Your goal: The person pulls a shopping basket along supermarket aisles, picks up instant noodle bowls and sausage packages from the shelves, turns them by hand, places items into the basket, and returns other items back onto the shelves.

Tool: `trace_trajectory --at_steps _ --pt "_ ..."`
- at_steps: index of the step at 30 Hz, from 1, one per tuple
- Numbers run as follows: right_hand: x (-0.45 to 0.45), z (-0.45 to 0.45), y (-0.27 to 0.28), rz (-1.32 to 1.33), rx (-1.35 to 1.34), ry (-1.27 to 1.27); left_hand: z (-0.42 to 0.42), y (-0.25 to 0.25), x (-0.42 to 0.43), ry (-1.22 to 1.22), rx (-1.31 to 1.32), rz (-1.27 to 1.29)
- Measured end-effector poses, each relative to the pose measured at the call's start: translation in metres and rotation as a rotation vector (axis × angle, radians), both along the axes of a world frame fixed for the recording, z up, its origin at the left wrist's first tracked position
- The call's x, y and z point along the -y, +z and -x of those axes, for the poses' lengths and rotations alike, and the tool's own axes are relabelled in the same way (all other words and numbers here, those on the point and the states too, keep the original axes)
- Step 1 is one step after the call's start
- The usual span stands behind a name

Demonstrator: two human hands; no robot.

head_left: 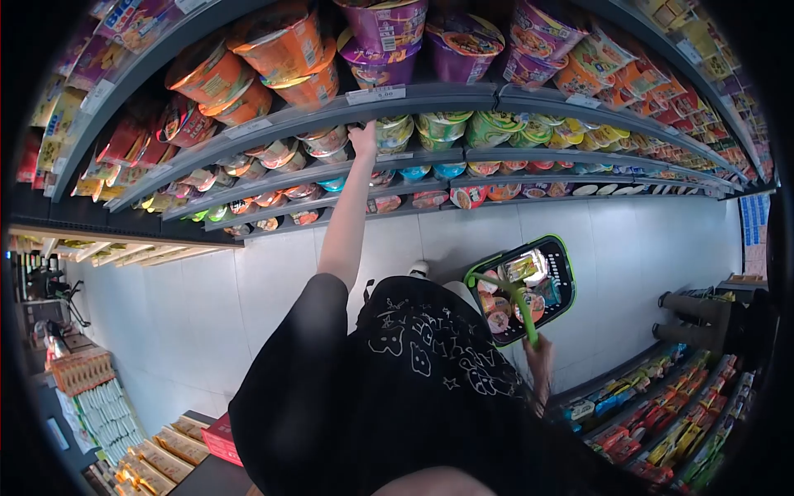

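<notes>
My left arm stretches forward, and my left hand (362, 139) is at the shelf just below a price label (377, 94). Its fingers are small and partly hidden, so I cannot make out whether they grip anything. Nearest to it are instant noodle cups (326, 144) on its left and green-and-yellow cups (394, 134) on its right. Low at my right side, my right hand (539, 364) is closed around the green handle (526, 312) of a black shopping basket (567, 285). Inside the basket lie several packaged foods, among them round cups (497, 321) and a yellow packet (523, 268).
Orange noodle tubs (277, 45) and purple ones (382, 29) stand on the shelf above my left hand. Pale floor tiles (289, 331) lie beneath me. Another person's legs (695, 318) show at the right, beside a rack of snacks (662, 422). A red box (222, 438) is behind me.
</notes>
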State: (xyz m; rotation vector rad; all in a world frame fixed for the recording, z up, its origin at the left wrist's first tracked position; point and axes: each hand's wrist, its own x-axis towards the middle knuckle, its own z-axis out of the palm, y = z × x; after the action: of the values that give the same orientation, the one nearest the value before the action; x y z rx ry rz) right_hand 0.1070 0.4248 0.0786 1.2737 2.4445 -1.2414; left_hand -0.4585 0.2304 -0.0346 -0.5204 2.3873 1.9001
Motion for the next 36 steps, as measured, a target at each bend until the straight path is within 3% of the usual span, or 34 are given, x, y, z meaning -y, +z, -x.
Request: trace_trajectory --at_steps 2,4,5,8,10,14,16,22,26,28,30,31,32,34,35,36 --pt "-0.006 -0.002 0.005 0.067 0.095 0.052 0.001 0.011 -0.007 0.068 -0.115 -0.094" --pt "-0.019 -0.008 0.007 0.266 0.068 0.344 -0.003 0.024 -0.012 0.068 -0.105 -0.133" --pt "-0.025 -0.001 0.0 0.381 0.07 0.344 -0.002 0.023 -0.013 0.061 -0.086 -0.218" --pt "-0.046 0.044 -0.02 0.288 -0.081 0.382 -0.01 0.027 -0.007 -0.011 -0.092 -0.313" --pt "-0.046 0.109 0.009 -0.051 -0.141 0.532 -0.024 0.048 -0.004 -0.016 0.006 -0.41" --pt "-0.03 0.224 0.018 0.001 -0.489 0.474 -0.033 0.034 0.006 -0.018 -0.083 -0.298" --pt "-0.015 0.27 0.012 -0.022 -0.635 0.608 -0.061 0.045 0.011 -0.095 -0.362 -0.295" --pt "0.039 0.326 0.013 0.044 -0.72 0.758 -0.181 0.107 0.02 -0.258 -0.192 -0.439" --pt "0.044 0.31 0.024 0.282 -0.821 0.743 -0.24 0.134 0.015 -0.28 -0.126 -0.413" --pt "0.036 0.295 0.019 0.267 -0.877 0.699 -0.253 0.15 0.021 -0.27 -0.024 -0.528" --pt "0.023 0.281 0.016 0.455 -0.873 0.561 -0.255 0.15 0.024 -0.299 -0.077 -0.47" --pt "0.021 0.274 0.019 0.698 -0.931 0.453 -0.255 0.148 0.025 -0.407 -0.153 -0.442" --pt "0.014 0.272 0.015 0.694 -0.932 0.444 -0.257 0.146 0.024 -0.515 -0.227 -0.413" --pt "0.003 0.268 0.013 1.06 -0.829 0.251 -0.259 0.169 0.011 -0.618 -0.341 -0.404" --pt "0.002 0.259 0.022 1.147 -0.811 0.074 -0.259 0.177 0.001 -0.724 -0.463 -0.397" --pt "0.0 0.258 0.021 1.144 -0.816 0.062 -0.259 0.177 -0.004 -0.736 -0.459 -0.399"
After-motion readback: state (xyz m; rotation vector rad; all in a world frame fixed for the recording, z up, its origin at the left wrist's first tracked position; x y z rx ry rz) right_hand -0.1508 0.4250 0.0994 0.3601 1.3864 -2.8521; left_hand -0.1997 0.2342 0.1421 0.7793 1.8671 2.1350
